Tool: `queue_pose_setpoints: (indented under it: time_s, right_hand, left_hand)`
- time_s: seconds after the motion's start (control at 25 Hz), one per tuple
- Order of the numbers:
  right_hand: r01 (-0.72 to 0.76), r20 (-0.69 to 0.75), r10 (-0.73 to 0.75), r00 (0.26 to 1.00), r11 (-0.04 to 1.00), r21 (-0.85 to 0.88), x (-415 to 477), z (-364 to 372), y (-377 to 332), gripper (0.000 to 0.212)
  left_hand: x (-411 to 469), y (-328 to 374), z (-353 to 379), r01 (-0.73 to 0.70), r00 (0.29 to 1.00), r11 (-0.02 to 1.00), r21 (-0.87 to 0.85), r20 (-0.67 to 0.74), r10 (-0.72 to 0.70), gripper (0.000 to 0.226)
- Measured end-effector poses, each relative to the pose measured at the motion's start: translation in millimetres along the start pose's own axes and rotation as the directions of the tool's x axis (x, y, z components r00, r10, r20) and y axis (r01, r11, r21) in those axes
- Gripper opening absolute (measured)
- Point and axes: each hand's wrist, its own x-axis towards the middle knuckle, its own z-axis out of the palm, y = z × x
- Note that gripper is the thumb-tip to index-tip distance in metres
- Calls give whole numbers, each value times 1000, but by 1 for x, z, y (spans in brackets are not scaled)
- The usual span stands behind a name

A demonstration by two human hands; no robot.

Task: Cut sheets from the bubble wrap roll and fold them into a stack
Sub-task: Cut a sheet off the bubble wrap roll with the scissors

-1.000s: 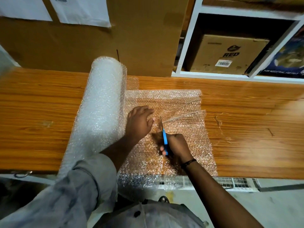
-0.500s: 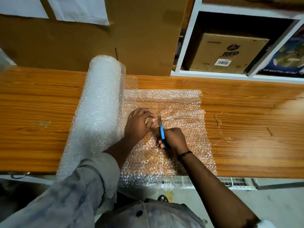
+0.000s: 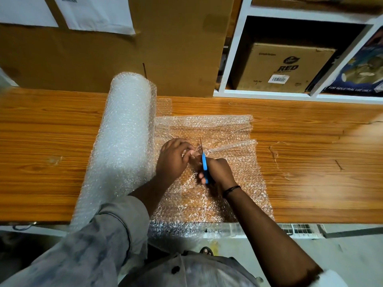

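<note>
A thick bubble wrap roll [image 3: 124, 141] lies on the wooden table [image 3: 45, 146], its axis running from the near edge to the far side. An unrolled sheet [image 3: 234, 170] spreads to its right and hangs over the near edge. My right hand [image 3: 219, 172] grips blue-handled scissors [image 3: 204, 162], blades pointing away from me into the sheet beside the roll. My left hand [image 3: 173, 160] pinches the wrap just left of the blades. A folded piece of wrap [image 3: 207, 123] lies at the sheet's far end.
A large brown cardboard sheet [image 3: 176, 48] leans behind the table with white papers [image 3: 93, 13] on it. A white shelf [image 3: 234, 59] at the back right holds a cardboard box [image 3: 286, 67]. Bare tabletop lies left of the roll and right of the sheet.
My right hand has pushed the scissors farther along the cut, away from me. My left hand has curled its fingers onto the wrap beside the blades.
</note>
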Motion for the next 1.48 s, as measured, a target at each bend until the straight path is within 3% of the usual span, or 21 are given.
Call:
queue_pose_setpoints:
  time_s: [0.28, 0.6, 0.96, 1.12, 1.24, 1.48]
  right_hand:
    - [13, -40, -17, 999, 995, -98, 8, -2, 1, 33]
    - [-10, -1, 10, 1000, 999, 33, 19, 2, -13, 34]
    - [60, -26, -64, 998, 990, -130, 17, -4, -10, 29]
    - [50, -15, -52, 999, 990, -133, 16, -3, -10, 30]
    - [40, -16, -43, 999, 993, -115, 18, -3, -9, 30]
    - [25, -21, -28, 999, 992, -122, 18, -6, -8, 37]
  left_hand:
    - [0, 0, 0, 8, 1000, 1000, -6, -10, -8, 12]
    - [-1, -3, 2, 12, 1000, 1000, -8, 5, -12, 15]
    - [11, 3, -4, 63, 993, 998, -7, -102, -64, 15]
    - [57, 6, -7, 3, 996, 987, 163, 85, -17, 19]
    - [79, 6, -1, 14, 968, 977, 214, 241, -67, 24]
    - [108, -5, 5, 24, 926, 956, 294, 353, -131, 55]
